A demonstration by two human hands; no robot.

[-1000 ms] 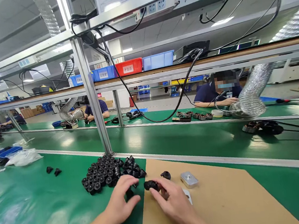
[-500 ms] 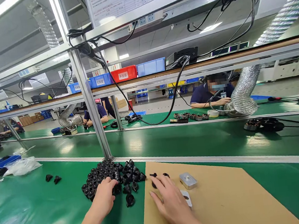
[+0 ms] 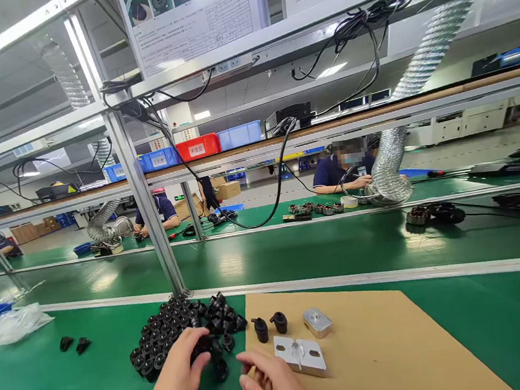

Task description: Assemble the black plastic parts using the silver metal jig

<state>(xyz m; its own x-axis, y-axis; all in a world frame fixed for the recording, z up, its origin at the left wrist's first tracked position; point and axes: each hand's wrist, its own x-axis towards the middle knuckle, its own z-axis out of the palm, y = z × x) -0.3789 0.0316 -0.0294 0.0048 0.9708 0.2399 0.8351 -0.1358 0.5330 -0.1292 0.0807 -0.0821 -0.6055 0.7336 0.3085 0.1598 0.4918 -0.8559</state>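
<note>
My left hand (image 3: 182,370) curves over the right side of a pile of black round parts (image 3: 163,334), thumb and fingers around a black part that is partly hidden. On the left edge of the cardboard sheet (image 3: 382,356), my right hand (image 3: 271,378) has thumb and forefinger apart, with nothing visible between them. Two black parts with side spouts, one (image 3: 260,330) beside the other (image 3: 279,322), stand beyond my right hand. A silver metal plate with two slots (image 3: 307,357) lies just right of that hand, and a smaller metal block (image 3: 318,322) sits behind it.
Two small black pieces (image 3: 83,345) and a clear plastic bag (image 3: 14,324) lie to the left on the green table. A metal post (image 3: 150,220) rises behind the pile. Blue and red bins (image 3: 198,147) stand on the shelf. People work across the bench.
My right hand has moved back toward me and left, uncovering the two spouted parts and the slotted plate. My left hand stays by the pile, now around a part. The view has shifted.
</note>
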